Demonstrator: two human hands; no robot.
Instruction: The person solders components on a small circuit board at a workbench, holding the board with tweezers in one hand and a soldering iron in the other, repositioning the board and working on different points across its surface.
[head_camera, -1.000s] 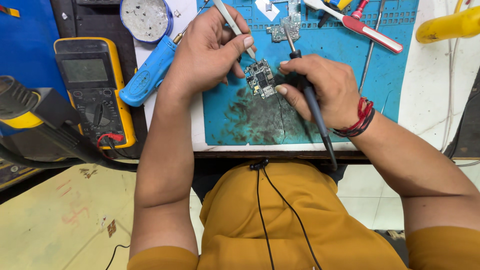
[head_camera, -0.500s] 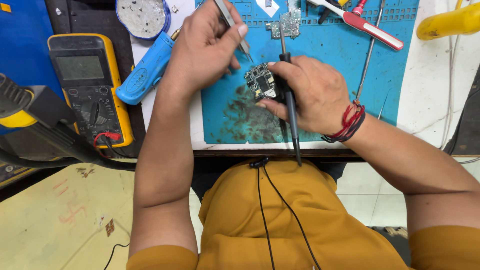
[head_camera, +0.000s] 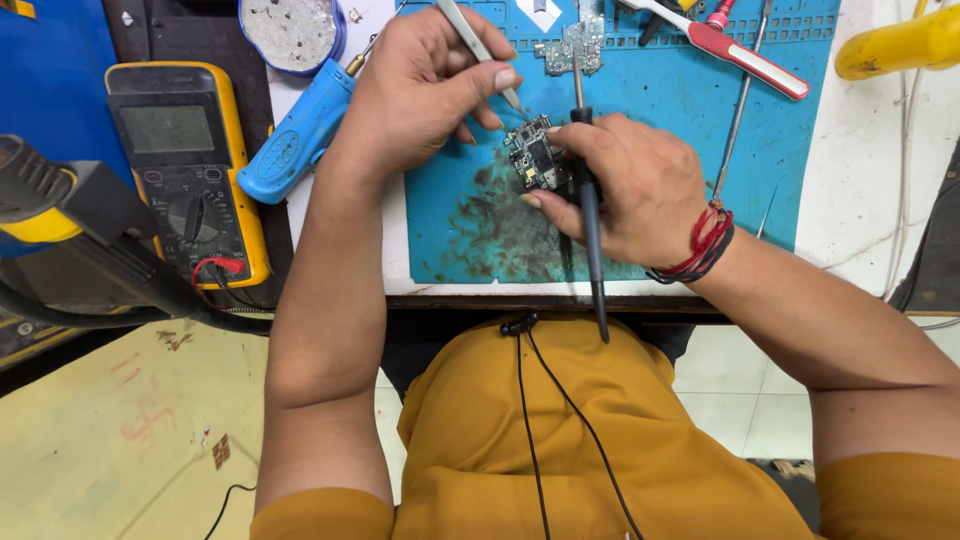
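Observation:
A small dark circuit board (head_camera: 532, 156) lies on a blue work mat (head_camera: 660, 130). My left hand (head_camera: 425, 85) grips metal tweezers (head_camera: 478, 48), whose tips touch the board's top edge. My right hand (head_camera: 625, 190) holds a black soldering iron (head_camera: 590, 225) upright, its handle pointing back toward me, and its fingers steady the board's right side. Red thread bands circle my right wrist (head_camera: 700, 245). The iron's tip is at the board's upper right.
A yellow multimeter (head_camera: 180, 160) and a blue handled tool (head_camera: 295, 135) lie left of the mat. Behind are a round tin (head_camera: 290, 30), a second circuit board (head_camera: 572, 45), a red-handled tool (head_camera: 745, 58) and a yellow object (head_camera: 895, 45). A hot-air nozzle (head_camera: 60, 215) sits at left.
My right hand has turned the soldering iron from slanted to nearly upright and shifted toward the board. The tweezers have stayed at the board.

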